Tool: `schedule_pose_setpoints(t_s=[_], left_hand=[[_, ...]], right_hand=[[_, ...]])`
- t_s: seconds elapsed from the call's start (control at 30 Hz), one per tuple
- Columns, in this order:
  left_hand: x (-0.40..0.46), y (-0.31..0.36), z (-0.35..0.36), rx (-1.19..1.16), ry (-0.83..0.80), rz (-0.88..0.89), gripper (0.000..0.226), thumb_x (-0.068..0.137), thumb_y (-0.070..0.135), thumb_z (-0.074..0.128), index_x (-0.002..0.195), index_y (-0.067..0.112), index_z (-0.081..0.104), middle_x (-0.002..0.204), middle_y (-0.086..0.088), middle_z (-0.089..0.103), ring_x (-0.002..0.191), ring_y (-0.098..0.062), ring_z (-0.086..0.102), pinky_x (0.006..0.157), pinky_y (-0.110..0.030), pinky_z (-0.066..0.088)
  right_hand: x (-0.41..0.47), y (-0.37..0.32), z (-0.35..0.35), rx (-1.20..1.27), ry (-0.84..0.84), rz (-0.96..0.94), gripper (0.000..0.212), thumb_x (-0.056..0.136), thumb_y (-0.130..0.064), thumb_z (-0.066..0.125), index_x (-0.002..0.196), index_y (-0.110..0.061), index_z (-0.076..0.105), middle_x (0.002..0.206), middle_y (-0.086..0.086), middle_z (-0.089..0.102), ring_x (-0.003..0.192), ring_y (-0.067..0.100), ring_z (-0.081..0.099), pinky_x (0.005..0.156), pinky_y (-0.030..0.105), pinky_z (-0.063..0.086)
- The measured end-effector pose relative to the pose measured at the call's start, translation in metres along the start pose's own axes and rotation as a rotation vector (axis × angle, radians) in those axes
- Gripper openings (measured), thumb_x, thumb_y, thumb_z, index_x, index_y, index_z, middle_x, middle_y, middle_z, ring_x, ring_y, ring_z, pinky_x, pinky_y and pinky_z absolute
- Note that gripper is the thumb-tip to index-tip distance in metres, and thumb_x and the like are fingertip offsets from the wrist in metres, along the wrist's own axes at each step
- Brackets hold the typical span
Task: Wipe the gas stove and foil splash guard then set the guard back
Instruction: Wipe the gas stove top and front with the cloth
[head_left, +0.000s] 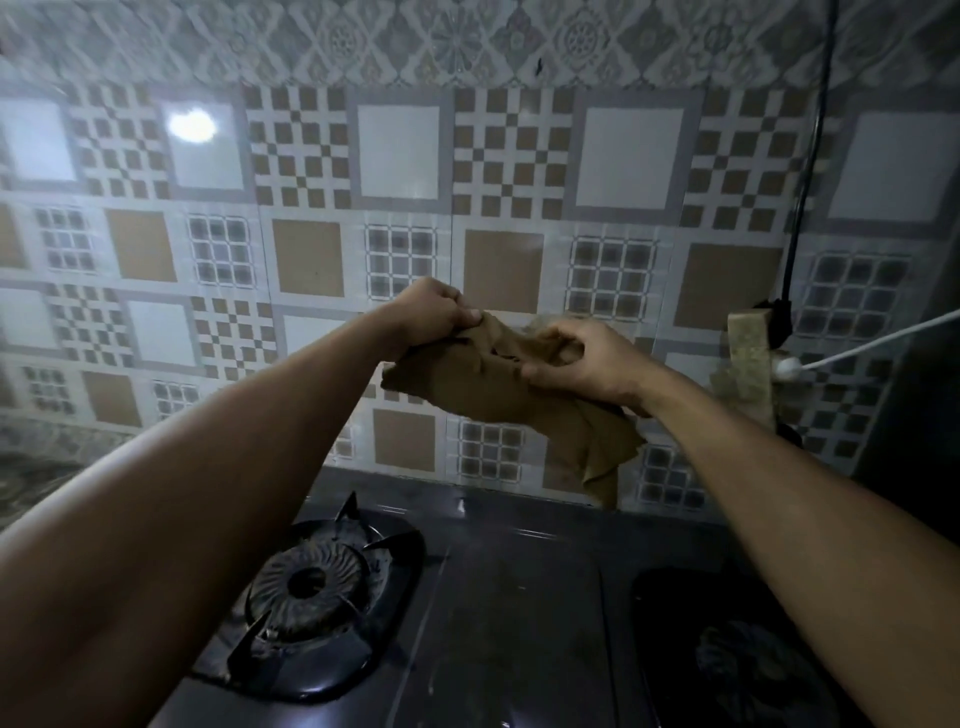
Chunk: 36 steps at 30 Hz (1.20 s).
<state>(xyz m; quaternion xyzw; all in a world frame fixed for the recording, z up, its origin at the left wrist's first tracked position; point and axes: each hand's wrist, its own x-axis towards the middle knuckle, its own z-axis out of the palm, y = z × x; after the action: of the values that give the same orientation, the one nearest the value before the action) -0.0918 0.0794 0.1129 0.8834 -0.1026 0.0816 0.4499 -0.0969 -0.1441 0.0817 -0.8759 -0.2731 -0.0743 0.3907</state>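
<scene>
A brown cloth (488, 384) was up in the air, held between both hands in front of the patterned tile wall (311, 208), well above the gas stove (519, 597). The left hand (431, 314) had its fingers curled tight round the cloth's left upper edge, knuckles toward the wall. The right hand (582, 358) pinched the bunched right part, thumb and fingers bent round the folds. A loose corner of the cloth hung down at the right, its tip low against the tiles, just above the stove's far edge.

Below the arms lay the dark stove top. Its left burner (306, 582) sat in the near left, ribbed ring and black pan-support prongs showing, grime on the metal around it. The right burner (743, 670) was in deep shadow at the near right; little of it could be made out.

Out at the far right, a black cable (810, 156) ran down the wall, and a white cord (878, 340) crossed in from the right edge to a small white plug. Beside them hung a yellowish strip (748, 353); what it was could not be told. A bright light glare (191, 124) sat on a tile at the upper left.
</scene>
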Motion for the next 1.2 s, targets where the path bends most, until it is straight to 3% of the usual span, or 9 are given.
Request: schedule_pose_setpoints(t_s=[0.17, 0.3, 0.47, 0.57, 0.7, 0.87, 1.07, 1.13, 1.2], left_hand=[[-0.010, -0.004, -0.006, 0.070, -0.022, -0.023, 0.017, 0.087, 0.025, 0.068, 0.095, 0.011, 0.071, 0.101, -0.007, 0.068, 0.092, -0.019, 0.064, 0.082, -0.033, 0.054], [-0.023, -0.002, -0.016, 0.052, -0.149, -0.151, 0.054, 0.065, 0.046, 0.082, 0.106, 0.013, 0.069, 0.103, -0.009, 0.069, 0.095, -0.026, 0.068, 0.085, -0.040, 0.057], [-0.039, -0.004, -0.028, 0.160, -0.516, -0.251, 0.071, 0.060, 0.016, 0.083, 0.125, 0.015, 0.055, 0.126, -0.012, 0.058, 0.111, -0.034, 0.059, 0.090, -0.046, 0.054], [-0.044, -0.007, -0.030, 0.209, -0.634, -0.270, 0.062, 0.070, -0.003, 0.076, 0.124, 0.014, 0.053, 0.128, -0.014, 0.055, 0.115, -0.038, 0.056, 0.090, -0.048, 0.054], [-0.050, -0.016, -0.039, 0.033, -0.581, -0.239, 0.052, 0.069, -0.004, 0.073, 0.117, 0.007, 0.057, 0.126, -0.019, 0.058, 0.116, -0.039, 0.057, 0.093, -0.047, 0.053], [-0.052, -0.031, -0.044, -0.286, -0.442, -0.219, 0.042, 0.071, 0.011, 0.071, 0.111, 0.004, 0.063, 0.114, -0.017, 0.061, 0.102, -0.032, 0.058, 0.084, -0.041, 0.053], [-0.062, -0.035, -0.017, -0.714, -0.073, -0.293, 0.010, 0.089, 0.004, 0.058, 0.098, -0.001, 0.058, 0.080, -0.011, 0.063, 0.053, -0.013, 0.061, 0.047, -0.020, 0.052], [-0.066, -0.038, -0.007, -0.870, 0.025, -0.319, 0.015, 0.086, 0.008, 0.064, 0.098, 0.001, 0.058, 0.080, -0.011, 0.064, 0.055, -0.015, 0.061, 0.051, -0.022, 0.053], [-0.068, -0.044, 0.001, -1.032, 0.031, -0.307, 0.028, 0.079, 0.017, 0.070, 0.102, 0.004, 0.060, 0.086, -0.012, 0.068, 0.077, -0.024, 0.065, 0.071, -0.036, 0.057]], right_hand=[[-0.007, -0.013, 0.011, -0.043, -0.084, 0.062, 0.039, 0.082, -0.057, 0.062, 0.102, -0.025, 0.070, 0.103, -0.004, 0.067, 0.097, 0.014, 0.063, 0.080, 0.029, 0.051], [-0.013, -0.016, 0.015, -0.055, -0.154, 0.133, 0.031, 0.089, -0.056, 0.054, 0.085, -0.030, 0.071, 0.083, -0.010, 0.067, 0.080, 0.011, 0.064, 0.063, 0.022, 0.047], [-0.020, -0.016, 0.018, -0.102, -0.170, 0.142, 0.046, 0.094, -0.052, 0.045, 0.069, -0.018, 0.063, 0.076, 0.003, 0.065, 0.070, 0.015, 0.060, 0.067, 0.028, 0.046], [-0.021, -0.016, 0.024, -0.096, -0.162, 0.180, 0.057, 0.093, -0.055, 0.041, 0.084, -0.003, 0.064, 0.086, 0.017, 0.064, 0.077, 0.025, 0.062, 0.073, 0.033, 0.049], [-0.024, -0.012, 0.029, -0.062, -0.202, 0.121, 0.072, 0.066, -0.075, 0.053, 0.085, -0.007, 0.065, 0.081, 0.009, 0.063, 0.076, 0.024, 0.061, 0.070, 0.032, 0.047], [-0.028, -0.005, 0.034, 0.230, -0.217, 0.060, 0.052, 0.072, -0.043, 0.076, 0.121, -0.030, 0.063, 0.098, 0.003, 0.070, 0.096, 0.019, 0.069, 0.080, 0.030, 0.056], [-0.020, -0.005, 0.047, 0.346, -0.043, 0.143, 0.014, 0.088, -0.021, 0.068, 0.096, -0.013, 0.075, 0.095, 0.007, 0.073, 0.092, 0.023, 0.068, 0.081, 0.035, 0.057], [-0.018, -0.007, 0.055, 0.393, 0.009, 0.186, 0.013, 0.091, -0.018, 0.063, 0.087, -0.013, 0.074, 0.088, 0.008, 0.071, 0.085, 0.022, 0.065, 0.077, 0.035, 0.054], [-0.018, -0.011, 0.061, 0.553, 0.084, 0.270, 0.021, 0.095, -0.019, 0.054, 0.087, -0.007, 0.069, 0.085, 0.014, 0.067, 0.077, 0.026, 0.062, 0.074, 0.038, 0.051]])
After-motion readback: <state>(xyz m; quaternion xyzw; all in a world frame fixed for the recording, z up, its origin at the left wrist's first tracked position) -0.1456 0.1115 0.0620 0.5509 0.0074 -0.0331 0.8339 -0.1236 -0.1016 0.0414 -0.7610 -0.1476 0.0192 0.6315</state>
